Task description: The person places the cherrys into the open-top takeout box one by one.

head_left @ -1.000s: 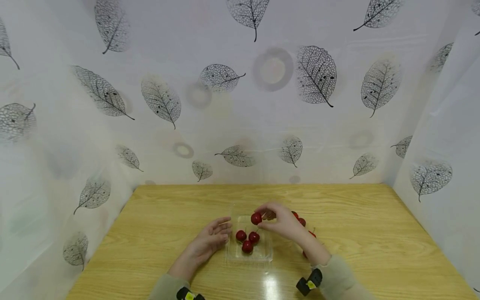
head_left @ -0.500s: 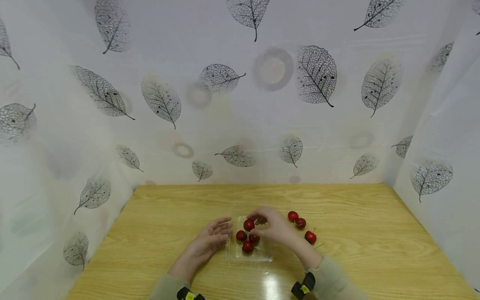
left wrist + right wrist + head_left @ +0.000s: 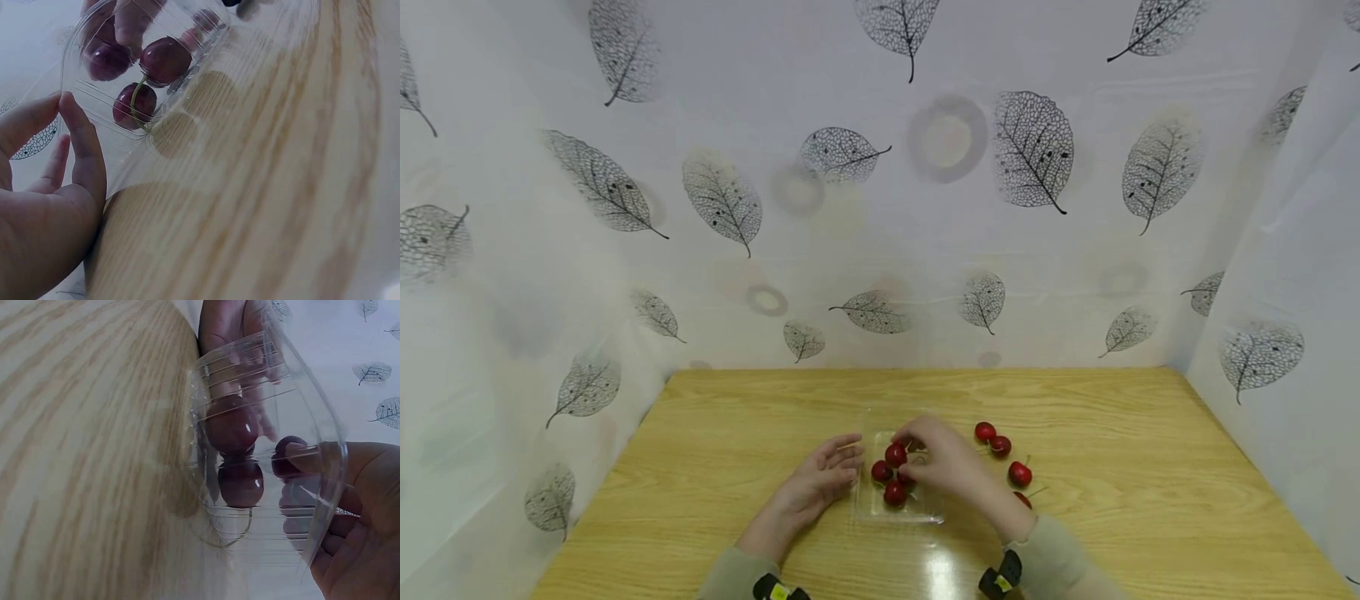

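Note:
A clear plastic box [image 3: 898, 520] stands on the table with several red cherries [image 3: 895, 494] inside. My right hand [image 3: 946, 461] reaches in over its right side. Thumb and fingers there pinch one cherry [image 3: 896, 454] by the others. Through the clear wall in the right wrist view, the thumb lies on that held cherry [image 3: 284, 459]. My left hand [image 3: 820, 478] rests at the box's left side, fingers fairly straight. In the left wrist view its fingertips [image 3: 65, 103] touch the rim. My right hand partly covers one cherry in the box.
To the right of the box, several loose cherries with stems lie on the wooden table [image 3: 760, 408], among them a bright red cherry [image 3: 1020, 474]. A white leaf-patterned sheet [image 3: 917, 233] rises along the back and both sides.
My right hand has moved left and down into the box with the pinched cherry. Loose cherries behind that forearm have come into sight. My left hand stays in place.

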`<state>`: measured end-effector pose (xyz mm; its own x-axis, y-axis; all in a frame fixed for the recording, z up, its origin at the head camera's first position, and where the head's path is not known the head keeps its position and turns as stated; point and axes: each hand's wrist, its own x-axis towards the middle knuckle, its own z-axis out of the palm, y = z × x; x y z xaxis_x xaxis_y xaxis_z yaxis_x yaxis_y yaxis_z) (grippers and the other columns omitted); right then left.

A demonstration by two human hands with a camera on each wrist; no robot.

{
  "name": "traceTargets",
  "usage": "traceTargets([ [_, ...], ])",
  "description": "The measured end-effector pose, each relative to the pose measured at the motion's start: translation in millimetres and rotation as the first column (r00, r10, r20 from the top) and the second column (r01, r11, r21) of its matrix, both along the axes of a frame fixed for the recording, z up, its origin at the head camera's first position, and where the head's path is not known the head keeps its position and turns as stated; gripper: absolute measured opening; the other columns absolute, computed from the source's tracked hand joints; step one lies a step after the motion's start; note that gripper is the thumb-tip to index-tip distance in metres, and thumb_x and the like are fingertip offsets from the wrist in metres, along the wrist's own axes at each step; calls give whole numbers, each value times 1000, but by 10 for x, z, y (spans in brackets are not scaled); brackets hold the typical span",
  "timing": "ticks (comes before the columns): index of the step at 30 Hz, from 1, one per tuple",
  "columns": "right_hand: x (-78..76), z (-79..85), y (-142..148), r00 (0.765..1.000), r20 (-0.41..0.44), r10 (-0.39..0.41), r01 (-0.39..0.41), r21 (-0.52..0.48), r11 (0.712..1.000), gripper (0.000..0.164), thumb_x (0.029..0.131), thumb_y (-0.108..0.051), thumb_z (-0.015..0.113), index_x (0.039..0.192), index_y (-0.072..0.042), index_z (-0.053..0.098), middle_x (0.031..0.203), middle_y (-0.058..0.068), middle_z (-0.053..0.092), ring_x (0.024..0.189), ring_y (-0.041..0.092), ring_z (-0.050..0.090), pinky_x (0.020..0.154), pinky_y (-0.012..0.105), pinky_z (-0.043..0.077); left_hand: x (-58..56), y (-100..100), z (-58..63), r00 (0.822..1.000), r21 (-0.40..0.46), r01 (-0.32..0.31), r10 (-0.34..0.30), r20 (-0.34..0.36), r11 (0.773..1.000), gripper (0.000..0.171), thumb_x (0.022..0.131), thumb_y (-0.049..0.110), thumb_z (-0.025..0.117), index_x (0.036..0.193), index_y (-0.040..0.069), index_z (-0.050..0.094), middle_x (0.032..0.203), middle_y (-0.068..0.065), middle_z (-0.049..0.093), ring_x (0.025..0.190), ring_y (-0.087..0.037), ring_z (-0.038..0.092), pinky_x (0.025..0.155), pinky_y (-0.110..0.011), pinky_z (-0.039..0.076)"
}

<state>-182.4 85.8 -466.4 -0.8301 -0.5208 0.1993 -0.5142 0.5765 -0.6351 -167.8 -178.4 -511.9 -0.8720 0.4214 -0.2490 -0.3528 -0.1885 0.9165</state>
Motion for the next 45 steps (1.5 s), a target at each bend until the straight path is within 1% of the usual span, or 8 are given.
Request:
traceTargets([
  [8, 28, -11, -53, 993, -114, 11, 0, 94, 996, 32, 84, -7, 86, 113, -5, 74, 108, 7, 74, 97, 22, 70, 88, 37, 61, -7, -3, -1, 1000, -8, -1, 1, 1, 1000, 74, 100, -2, 63, 164, -3, 26, 162, -24, 36, 126, -12, 56, 97, -22, 53],
  [14, 30, -27, -78, 990, -139, 14, 6, 143, 990, 35, 83, -9, 87, 115, -5, 74, 108, 6, 75, 99, 22, 70, 91, 39, 61, -14, -8, -13, 1000, -8, 6, -6, -3, 1000, 73, 100, -2, 62, 164, -3, 25, 161, -21, 39, 126, -12, 55, 97, -21, 53],
  [18, 24, -33, -83, 990, -141, 13, 7, 144, 990, 36, 84, -9, 87, 116, -5, 73, 109, 6, 74, 99, 22, 70, 90, 39, 61, -20, -14, -18, 1000, -3, 10, -10, -5, 1000, 73, 101, -1, 62, 164, -3, 25, 158, -18, 42, 126, -12, 56, 97, -22, 53],
  [24, 19, -18, -74, 994, -106, 4, 6, 99, 995, 36, 85, -8, 85, 119, -4, 72, 112, 7, 74, 101, 23, 71, 92, 41, 61, -28, -17, -15, 1000, -2, 14, -14, -13, 1000, 73, 101, 0, 63, 164, -3, 26, 158, -18, 42, 126, -11, 56, 98, -22, 53],
  [29, 22, 0, -53, 996, -94, 2, 3, 54, 999, 35, 86, -6, 84, 119, -4, 72, 111, 8, 74, 100, 23, 70, 90, 40, 61, -32, -20, -26, 1000, -3, 14, -14, -14, 1000, 72, 101, -1, 62, 163, -3, 27, 154, -16, 45, 123, -10, 56, 96, -22, 53],
  [36, -8, -2, -42, 999, -38, -14, 14, 0, 1000, 35, 88, -4, 81, 122, -3, 72, 112, 8, 74, 101, 24, 71, 91, 40, 62, -31, -18, -23, 1000, 16, 18, -18, -12, 1000, 74, 101, -2, 63, 164, -4, 25, 154, -13, 47, 123, -10, 56, 96, -21, 54],
  [40, -20, 1, -25, 1000, -11, -8, 8, -34, 999, 35, 89, -4, 80, 123, -3, 72, 113, 8, 74, 101, 25, 71, 91, 39, 62, -27, -20, -26, 1000, 12, 16, -15, -11, 1000, 74, 100, -3, 62, 164, -4, 24, 153, -13, 48, 123, -10, 57, 96, -21, 54],
  [45, -38, 8, 13, 1000, 21, 6, -4, -98, 995, 32, 91, -2, 79, 121, -1, 72, 113, 11, 74, 102, 27, 72, 93, 37, 62, -25, -19, -33, 1000, 17, 18, -18, -12, 1000, 73, 101, -3, 60, 164, -5, 23, 153, -13, 48, 123, -10, 57, 95, -21, 54],
])
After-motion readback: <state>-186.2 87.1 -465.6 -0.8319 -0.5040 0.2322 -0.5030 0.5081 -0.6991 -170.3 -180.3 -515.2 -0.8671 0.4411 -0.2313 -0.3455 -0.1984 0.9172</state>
